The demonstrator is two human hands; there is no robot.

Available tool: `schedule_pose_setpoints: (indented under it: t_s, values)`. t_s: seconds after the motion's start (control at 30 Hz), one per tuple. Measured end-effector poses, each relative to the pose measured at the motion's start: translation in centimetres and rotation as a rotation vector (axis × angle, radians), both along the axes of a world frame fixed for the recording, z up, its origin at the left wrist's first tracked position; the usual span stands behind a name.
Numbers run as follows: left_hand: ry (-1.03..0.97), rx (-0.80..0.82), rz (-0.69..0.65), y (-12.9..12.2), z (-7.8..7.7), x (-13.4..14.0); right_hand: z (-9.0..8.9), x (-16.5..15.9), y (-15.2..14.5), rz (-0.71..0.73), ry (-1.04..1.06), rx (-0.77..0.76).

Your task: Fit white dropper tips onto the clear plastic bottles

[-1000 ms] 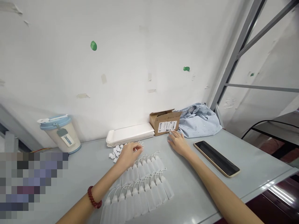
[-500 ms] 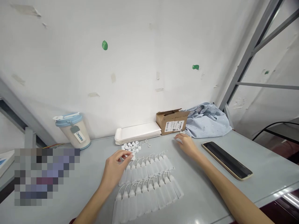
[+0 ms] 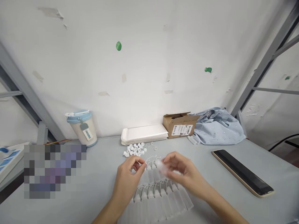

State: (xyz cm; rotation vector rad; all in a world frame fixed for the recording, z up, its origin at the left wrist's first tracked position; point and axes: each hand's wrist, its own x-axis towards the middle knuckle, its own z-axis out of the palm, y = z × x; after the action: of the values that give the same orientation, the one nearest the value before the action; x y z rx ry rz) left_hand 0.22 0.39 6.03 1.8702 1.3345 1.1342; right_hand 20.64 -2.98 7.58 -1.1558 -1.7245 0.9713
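My left hand point(image 3: 129, 175) is closed in a pinch above the left end of the back row of bottles; whatever is between thumb and forefinger is too small to name. In my right hand point(image 3: 183, 172) is a small translucent plastic bottle point(image 3: 161, 166), blurred by motion, close to the left fingertips. Beneath both hands lie two rows of similar bottles point(image 3: 158, 202) with thin white looped straps at their necks. The right hand hides part of the back row. A pile of small white caps point(image 3: 135, 150) sits just beyond my left hand, beside a loose white strap point(image 3: 151, 145).
Flat white cartons point(image 3: 146, 132) are stacked against the wall, beside an open cardboard box point(image 3: 182, 126). More translucent bottles point(image 3: 193, 140) lie by the pale blue cloth point(image 3: 219, 129). A phone point(image 3: 243, 172) rests at right, a lidded cup point(image 3: 84, 129) at back left.
My right hand has come back from beside the cardboard box, now with a bottle, to near my left hand. The left hand stays pinched near the caps. The view has shifted left.
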Motion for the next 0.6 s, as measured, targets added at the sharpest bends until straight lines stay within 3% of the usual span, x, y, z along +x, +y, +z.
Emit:
schedule_pose_setpoints:
  t_s: [0.07, 0.17, 0.4, 0.6]
  values:
    - [-0.019, 0.061, -0.025, -0.3, 0.0, 0.2, 0.4, -1.6, -1.1, 0.140, 0.130, -0.123]
    - [-0.044, 0.125, -0.075, -0.9, 0.0, 0.6, -0.1, -2.5, -1.6, 0.151, 0.161, -0.169]
    - [-0.108, 0.260, -0.166, -1.8, 0.2, 0.8, -1.7, -2.0, -1.1, -0.021, -0.038, 0.005]
    - [-0.101, 0.277, -0.186, -2.0, 0.0, 0.9, -2.3, -2.2, -1.0, -0.028, -0.064, 0.078]
